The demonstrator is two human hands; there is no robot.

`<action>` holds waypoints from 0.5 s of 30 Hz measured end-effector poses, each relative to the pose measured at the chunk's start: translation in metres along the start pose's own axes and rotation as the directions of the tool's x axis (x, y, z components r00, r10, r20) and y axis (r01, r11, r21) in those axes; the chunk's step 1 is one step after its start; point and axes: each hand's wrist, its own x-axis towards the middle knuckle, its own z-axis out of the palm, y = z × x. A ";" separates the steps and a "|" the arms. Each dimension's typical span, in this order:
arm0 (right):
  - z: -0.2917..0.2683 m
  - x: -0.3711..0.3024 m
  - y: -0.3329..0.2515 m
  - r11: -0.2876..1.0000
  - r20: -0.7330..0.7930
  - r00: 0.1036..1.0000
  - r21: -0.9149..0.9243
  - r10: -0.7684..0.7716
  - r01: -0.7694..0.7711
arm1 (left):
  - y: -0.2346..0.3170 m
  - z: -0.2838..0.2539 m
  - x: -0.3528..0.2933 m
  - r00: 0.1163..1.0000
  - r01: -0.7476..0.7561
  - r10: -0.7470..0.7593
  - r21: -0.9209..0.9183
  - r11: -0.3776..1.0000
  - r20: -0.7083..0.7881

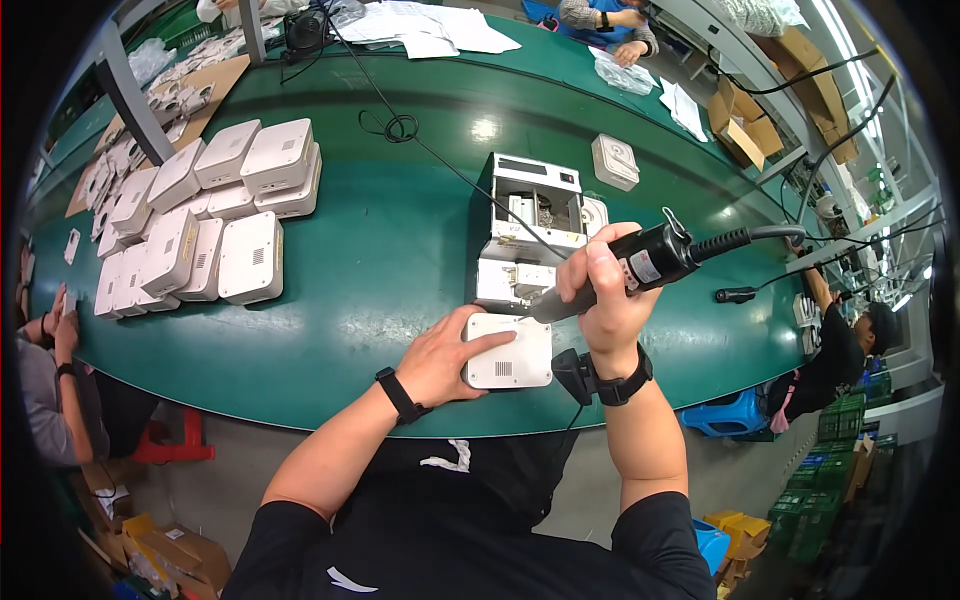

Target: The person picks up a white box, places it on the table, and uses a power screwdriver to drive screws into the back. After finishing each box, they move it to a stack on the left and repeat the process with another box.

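One box lies on the bench, likely light, stiff and slick, best held by its edges; your left fingers clasp its left end, your right fingers the driver.

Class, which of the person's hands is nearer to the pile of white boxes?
Left. The left hand touches a single box, to the right of the pile; the right hand, holding an electric screwdriver, is farther right.
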 end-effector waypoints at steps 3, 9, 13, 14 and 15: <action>-0.003 -0.002 0.011 1.000 -0.022 1.000 0.018 0.009 -0.009 | 0.001 -0.001 0.000 1.000 0.014 -0.014 -0.004 1.000 0.011; -0.007 -0.001 0.026 0.996 -0.055 0.998 0.081 0.026 -0.022 | -0.001 0.003 0.001 1.000 0.021 -0.022 0.014 1.000 0.013; -0.004 -0.006 0.026 0.997 -0.056 0.998 0.073 0.032 -0.027 | -0.002 0.003 0.002 1.000 0.022 -0.022 0.017 1.000 0.010; -0.004 -0.007 0.025 0.997 -0.053 0.998 0.067 0.032 -0.029 | -0.001 0.002 0.001 1.000 0.023 -0.023 0.017 1.000 0.010; -0.004 -0.008 0.025 0.997 -0.055 0.998 0.067 0.029 -0.025 | -0.001 0.002 0.001 1.000 0.019 -0.020 0.019 1.000 0.010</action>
